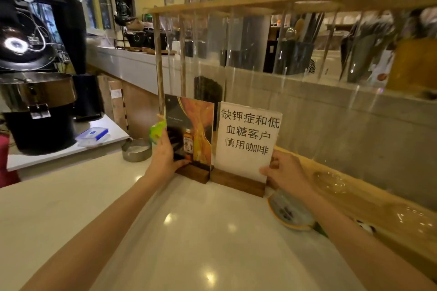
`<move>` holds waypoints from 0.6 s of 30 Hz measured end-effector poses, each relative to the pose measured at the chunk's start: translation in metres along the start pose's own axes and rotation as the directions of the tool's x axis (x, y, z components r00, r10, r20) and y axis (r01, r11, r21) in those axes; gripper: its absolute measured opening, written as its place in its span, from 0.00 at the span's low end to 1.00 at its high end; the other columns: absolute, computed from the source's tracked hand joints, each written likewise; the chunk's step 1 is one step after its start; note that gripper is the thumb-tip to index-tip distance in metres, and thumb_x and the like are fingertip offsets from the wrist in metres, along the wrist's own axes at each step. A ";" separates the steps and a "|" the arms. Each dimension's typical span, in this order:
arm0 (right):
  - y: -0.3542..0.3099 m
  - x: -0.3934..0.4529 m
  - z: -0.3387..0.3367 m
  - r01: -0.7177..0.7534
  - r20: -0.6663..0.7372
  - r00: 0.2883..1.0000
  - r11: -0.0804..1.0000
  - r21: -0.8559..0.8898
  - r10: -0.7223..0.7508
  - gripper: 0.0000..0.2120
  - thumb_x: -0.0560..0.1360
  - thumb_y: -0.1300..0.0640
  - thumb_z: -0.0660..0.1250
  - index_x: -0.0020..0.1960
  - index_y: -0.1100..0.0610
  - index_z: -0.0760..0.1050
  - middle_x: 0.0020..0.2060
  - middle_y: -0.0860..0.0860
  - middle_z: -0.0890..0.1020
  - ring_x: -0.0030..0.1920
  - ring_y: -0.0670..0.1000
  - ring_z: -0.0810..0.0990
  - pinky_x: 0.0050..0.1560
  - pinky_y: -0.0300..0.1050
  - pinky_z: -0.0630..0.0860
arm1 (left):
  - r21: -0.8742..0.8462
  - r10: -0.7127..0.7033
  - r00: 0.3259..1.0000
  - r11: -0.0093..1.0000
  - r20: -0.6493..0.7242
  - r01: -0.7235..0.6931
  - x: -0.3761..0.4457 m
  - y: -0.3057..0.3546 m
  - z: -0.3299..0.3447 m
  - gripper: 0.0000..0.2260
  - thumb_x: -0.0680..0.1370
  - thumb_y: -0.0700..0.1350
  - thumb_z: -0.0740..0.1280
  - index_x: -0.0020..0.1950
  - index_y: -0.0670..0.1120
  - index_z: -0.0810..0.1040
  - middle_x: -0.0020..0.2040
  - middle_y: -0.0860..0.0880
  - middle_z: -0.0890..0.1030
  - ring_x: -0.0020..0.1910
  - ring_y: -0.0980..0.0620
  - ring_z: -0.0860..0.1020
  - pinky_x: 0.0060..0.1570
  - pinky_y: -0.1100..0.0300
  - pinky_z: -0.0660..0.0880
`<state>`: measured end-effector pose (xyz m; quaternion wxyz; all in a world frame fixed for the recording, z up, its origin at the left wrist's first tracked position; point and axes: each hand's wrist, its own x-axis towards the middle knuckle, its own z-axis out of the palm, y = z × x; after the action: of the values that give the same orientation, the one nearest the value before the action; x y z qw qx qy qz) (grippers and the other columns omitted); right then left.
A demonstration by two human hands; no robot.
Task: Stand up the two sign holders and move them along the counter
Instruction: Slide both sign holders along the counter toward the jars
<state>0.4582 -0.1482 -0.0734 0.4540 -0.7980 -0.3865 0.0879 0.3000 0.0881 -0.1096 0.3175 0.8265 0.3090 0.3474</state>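
Two sign holders stand upright side by side on the pale counter, their dark wooden bases touching. The left sign holder shows an orange and black bottle advert. The right sign holder carries a white sheet with black Chinese text. My left hand grips the left edge of the advert holder, thumb across its lower front. My right hand holds the lower right corner of the white sign holder.
A metal ashtray and a green object sit just left of the signs. A clear screen on a wooden frame rises behind them. A round yellow-rimmed item lies under my right wrist. A coffee roaster stands far left.
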 end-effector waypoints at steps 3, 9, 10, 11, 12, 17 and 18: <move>-0.002 -0.005 -0.002 -0.001 -0.026 1.000 1.000 -0.026 0.000 0.16 0.70 0.67 0.67 0.57 0.62 0.75 0.51 0.57 0.82 0.44 0.52 0.78 0.40 0.39 0.75 | 0.051 0.026 1.000 0.998 0.007 -0.026 0.006 0.002 0.008 0.46 0.65 0.40 0.76 0.73 0.48 0.49 0.71 0.43 0.66 0.69 0.44 0.68 0.68 0.44 0.69; 0.002 -0.012 -0.002 0.010 -0.100 0.995 0.997 -0.075 -0.017 0.16 0.71 0.65 0.66 0.58 0.61 0.75 0.51 0.54 0.82 0.40 0.45 0.76 0.30 0.29 0.69 | 0.026 0.023 1.000 0.999 0.003 -0.023 0.014 0.013 0.024 0.47 0.66 0.38 0.75 0.75 0.46 0.47 0.71 0.42 0.65 0.70 0.43 0.67 0.68 0.46 0.68; 0.003 -0.012 -0.001 0.008 -0.107 0.994 0.998 -0.070 -0.015 0.16 0.71 0.65 0.66 0.58 0.60 0.75 0.53 0.54 0.82 0.43 0.46 0.76 0.30 0.29 0.67 | 0.036 0.031 1.000 0.999 -0.002 -0.030 0.015 0.014 0.028 0.47 0.66 0.39 0.75 0.75 0.47 0.47 0.72 0.43 0.66 0.70 0.44 0.67 0.69 0.46 0.67; 0.005 -0.013 -0.001 0.007 -0.115 0.993 0.998 -0.064 -0.014 0.16 0.71 0.64 0.67 0.58 0.59 0.75 0.54 0.55 0.82 0.44 0.47 0.76 0.31 0.29 0.66 | 0.055 0.049 0.999 0.997 -0.012 -0.048 0.016 0.015 0.031 0.45 0.67 0.40 0.74 0.75 0.48 0.48 0.72 0.43 0.66 0.71 0.44 0.66 0.70 0.46 0.66; 0.005 -0.014 -0.001 0.007 -0.125 0.992 0.998 -0.061 -0.014 0.16 0.71 0.64 0.67 0.59 0.59 0.74 0.55 0.56 0.82 0.45 0.48 0.76 0.32 0.29 0.67 | 0.072 0.061 0.998 0.996 -0.021 -0.060 0.017 0.017 0.035 0.44 0.67 0.41 0.74 0.74 0.47 0.50 0.72 0.42 0.66 0.71 0.44 0.66 0.71 0.46 0.64; 0.008 -0.016 0.001 0.015 -0.164 0.986 0.996 -0.087 -0.029 0.17 0.72 0.63 0.66 0.60 0.59 0.73 0.60 0.54 0.80 0.54 0.52 0.80 0.34 0.28 0.72 | 0.117 0.059 0.997 0.992 -0.048 -0.053 0.021 0.023 0.048 0.36 0.69 0.42 0.72 0.72 0.46 0.57 0.69 0.42 0.69 0.69 0.43 0.66 0.70 0.45 0.63; 0.008 -0.016 0.002 0.015 -0.170 0.985 0.996 -0.091 -0.030 0.17 0.72 0.63 0.66 0.61 0.59 0.73 0.61 0.54 0.79 0.55 0.52 0.79 0.34 0.28 0.73 | 0.118 0.052 0.998 0.992 -0.047 -0.046 0.023 0.022 0.051 0.34 0.70 0.42 0.72 0.71 0.45 0.58 0.69 0.41 0.70 0.69 0.42 0.67 0.71 0.45 0.63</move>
<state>0.4509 -0.1605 -0.0842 0.4505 -0.8177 -0.3584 -0.0036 0.3588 0.0757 -0.1130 0.2522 0.8420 0.3163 0.3570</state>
